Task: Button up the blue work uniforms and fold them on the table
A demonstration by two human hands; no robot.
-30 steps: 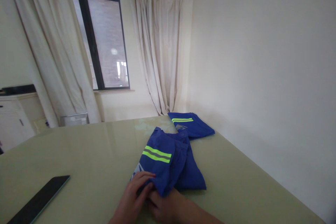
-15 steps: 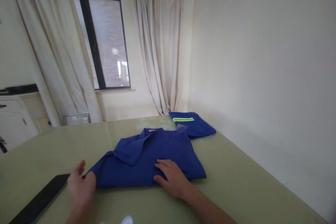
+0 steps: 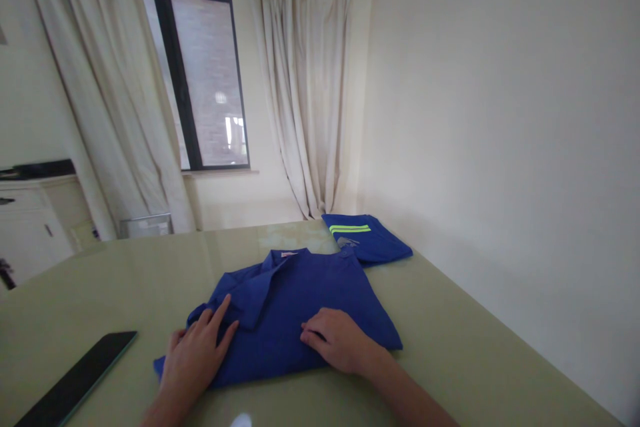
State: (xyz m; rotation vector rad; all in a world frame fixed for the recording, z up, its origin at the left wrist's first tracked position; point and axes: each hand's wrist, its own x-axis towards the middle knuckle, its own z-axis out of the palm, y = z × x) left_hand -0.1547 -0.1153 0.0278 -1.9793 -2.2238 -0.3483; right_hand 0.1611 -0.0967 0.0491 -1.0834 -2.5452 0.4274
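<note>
A folded blue collared shirt (image 3: 295, 307) lies on the table in front of me, its collar with a small white label at the far edge. On the shirt's left part my left hand (image 3: 200, 347) rests palm down, fingers stretched and apart, near the folded-in sleeve. My right hand (image 3: 343, 340) lies on the right half of the shirt with its fingers curled in towards the thumb. No cloth is visibly bunched between those fingers.
A second folded blue garment (image 3: 370, 243) with yellow-green stripes lies behind the shirt, by the wall (image 3: 500, 147). A flat dark slab (image 3: 80, 373) is at the left on the pale green table (image 3: 450, 360). Curtains (image 3: 310, 80) hang beside a window (image 3: 210, 80) behind.
My left hand has moved from the shirt's left edge onto its top, laying the left side inward. The shirt's near edge has come closer. My right hand's fingers have curled.
</note>
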